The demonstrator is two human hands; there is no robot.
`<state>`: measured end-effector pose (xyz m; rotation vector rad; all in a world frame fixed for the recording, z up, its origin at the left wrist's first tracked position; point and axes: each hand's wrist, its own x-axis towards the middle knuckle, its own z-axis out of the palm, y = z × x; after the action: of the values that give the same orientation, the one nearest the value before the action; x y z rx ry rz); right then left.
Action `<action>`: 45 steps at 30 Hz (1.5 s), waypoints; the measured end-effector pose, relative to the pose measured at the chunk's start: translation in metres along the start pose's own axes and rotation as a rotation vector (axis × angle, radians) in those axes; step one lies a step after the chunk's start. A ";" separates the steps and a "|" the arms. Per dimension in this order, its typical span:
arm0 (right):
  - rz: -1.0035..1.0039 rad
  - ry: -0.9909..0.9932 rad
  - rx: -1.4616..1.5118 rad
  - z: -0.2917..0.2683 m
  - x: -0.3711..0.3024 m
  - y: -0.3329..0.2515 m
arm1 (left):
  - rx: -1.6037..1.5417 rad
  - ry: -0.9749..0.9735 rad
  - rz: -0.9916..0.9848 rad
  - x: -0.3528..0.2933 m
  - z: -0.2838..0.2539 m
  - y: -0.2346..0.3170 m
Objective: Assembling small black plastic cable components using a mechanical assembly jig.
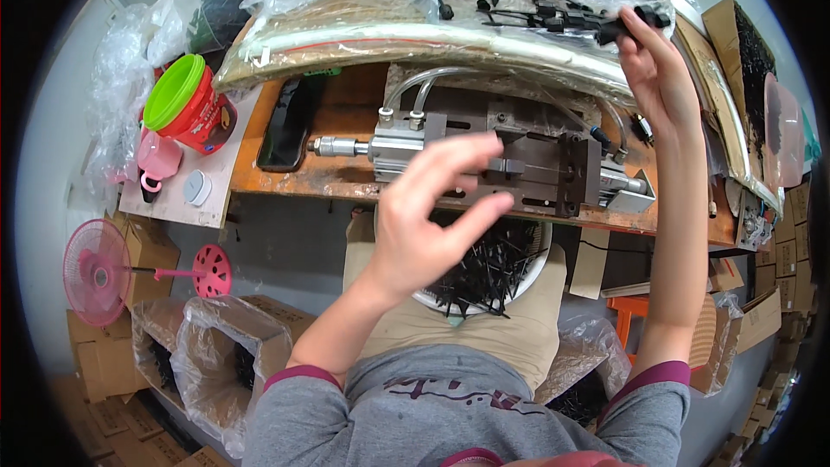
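Note:
My left hand (424, 216) hovers over the front of a metal fixture (519, 164) with its fingers and thumb apart and nothing between them. This fixture has a pneumatic cylinder (398, 149) at each end and clear hoses. Up at the far right, my right hand (661, 69) has its fingers closed around a dark black plastic part (610, 30) at the edge of a pile of black parts (553, 13). Its fingers partly hide what they grip. Between my legs, below the fixture, a white bucket (542, 259) holds many thin black pieces (484, 272).
A phone (285, 125) lies on the wooden bench left of the fixture. Further left stand a red tub with a green rim (194, 108), a pink cup (160, 156) and a white round-cornered item (197, 188). Plastic-lined boxes (225, 346) and a pink fan (97, 272) are on the floor.

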<state>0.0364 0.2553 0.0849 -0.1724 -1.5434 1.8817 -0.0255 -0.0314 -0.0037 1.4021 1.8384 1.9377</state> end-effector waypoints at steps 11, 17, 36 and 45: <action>0.283 -0.086 0.358 0.032 -0.130 0.040 | -0.553 -0.150 -0.260 0.011 0.000 -0.003; 0.310 -0.089 0.525 0.026 -0.141 0.051 | -0.571 -0.185 -0.270 -0.001 0.001 -0.009; -0.528 0.043 -0.691 0.051 -0.168 0.065 | 0.081 -0.106 0.162 0.012 -0.007 0.031; -0.901 -0.070 -1.119 0.047 -0.181 0.069 | -0.037 -0.185 0.082 -0.007 0.016 0.023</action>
<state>0.1210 0.1086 -0.0207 0.1021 -2.0678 0.2433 0.0001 -0.0301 0.0097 1.6088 1.6791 1.7991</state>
